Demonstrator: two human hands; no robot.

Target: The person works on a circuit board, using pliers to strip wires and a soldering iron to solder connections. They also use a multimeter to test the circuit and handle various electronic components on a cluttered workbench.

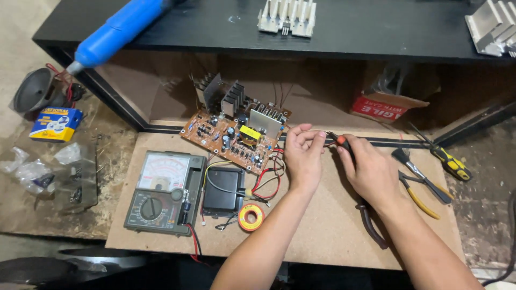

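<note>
While the left hand (303, 156) pinches something too small to make out, the right hand (371, 172) grips a red-handled tool (341, 140) in closed fingers beside the circuit board (236, 137) on the bench (322, 225).

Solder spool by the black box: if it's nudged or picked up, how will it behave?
The solder spool lies flat on the board, so it probably slides rather than rolls. Small but wound with metal wire, it is likely heavy for its size. A loose strand trails left and may snag the nearby wires.
</note>
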